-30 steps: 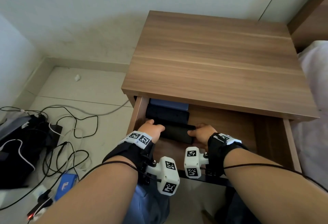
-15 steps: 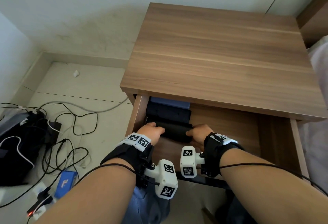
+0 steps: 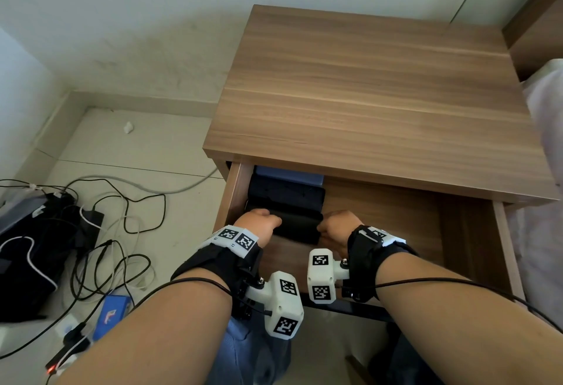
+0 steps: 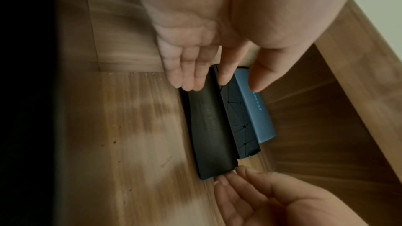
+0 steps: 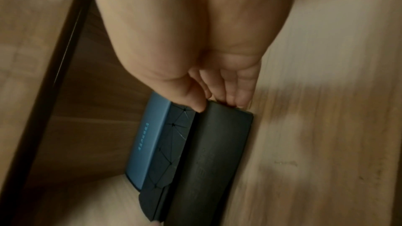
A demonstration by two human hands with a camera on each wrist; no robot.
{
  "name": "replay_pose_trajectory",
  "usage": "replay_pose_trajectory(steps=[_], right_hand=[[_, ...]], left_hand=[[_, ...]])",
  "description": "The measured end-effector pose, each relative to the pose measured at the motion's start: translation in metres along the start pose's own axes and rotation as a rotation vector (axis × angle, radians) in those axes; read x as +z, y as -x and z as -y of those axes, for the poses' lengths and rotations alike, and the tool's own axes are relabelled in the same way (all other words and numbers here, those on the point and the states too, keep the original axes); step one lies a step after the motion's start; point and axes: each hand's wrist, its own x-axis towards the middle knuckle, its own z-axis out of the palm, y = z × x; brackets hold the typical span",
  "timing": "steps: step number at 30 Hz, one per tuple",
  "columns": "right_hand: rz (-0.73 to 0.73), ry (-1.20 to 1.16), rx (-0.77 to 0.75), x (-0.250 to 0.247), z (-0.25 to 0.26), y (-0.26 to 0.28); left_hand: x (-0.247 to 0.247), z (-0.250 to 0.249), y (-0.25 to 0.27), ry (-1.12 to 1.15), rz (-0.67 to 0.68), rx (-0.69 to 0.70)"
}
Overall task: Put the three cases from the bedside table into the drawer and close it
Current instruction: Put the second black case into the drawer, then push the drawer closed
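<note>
Three cases lie side by side in the open drawer (image 3: pixel 396 226): a blue case (image 3: pixel 288 175) at the back, a patterned black case (image 3: pixel 286 197) in the middle, and a plain black case (image 3: pixel 297 227) in front. My left hand (image 3: pixel 259 223) touches the plain case's left end with straight fingers (image 4: pixel 187 82), its thumb over the blue case (image 4: pixel 256 109). My right hand (image 3: pixel 335 226) grips the right end of the plain case (image 5: pixel 213 161), thumb and fingers (image 5: pixel 234 102) curled on it. The plain case (image 4: pixel 208 126) lies against the patterned one (image 4: pixel 239 121).
The bedside table top (image 3: pixel 380 95) overhangs the back of the drawer. Tangled cables and a black bag (image 3: pixel 30 247) lie on the floor at the left, with a small blue box (image 3: pixel 112 311). A bed edge (image 3: pixel 545 171) borders the right side.
The plain black case was skewed, with its right end nearer me; both hands have brought it back and straight against the patterned case. The head camera has shifted a little.
</note>
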Motion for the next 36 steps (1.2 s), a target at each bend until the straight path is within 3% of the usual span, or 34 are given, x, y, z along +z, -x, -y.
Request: replay_pose_trajectory(steps=[4, 7, 9, 21, 27, 36], right_hand=[[0.018, -0.064, -0.008, -0.004, -0.002, -0.003], [0.030, -0.341, 0.041, -0.004, -0.006, -0.006], [0.011, -0.369, 0.050, -0.005, -0.008, -0.007], [0.026, -0.269, -0.049, -0.016, -0.021, 0.039], [0.057, -0.025, -0.112, -0.021, -0.028, 0.075], [0.054, 0.069, -0.196, -0.012, -0.041, 0.111]], left_hand=[[-0.002, -0.001, 0.003, -0.006, -0.002, 0.010], [-0.004, -0.004, 0.007, -0.013, -0.017, 0.023], [-0.005, -0.005, 0.011, -0.025, -0.026, 0.036], [-0.003, -0.020, 0.061, -0.141, -0.046, 0.145], [0.001, -0.011, 0.083, -0.119, -0.090, 0.186], [0.010, 0.005, 0.103, -0.133, -0.103, 0.212]])
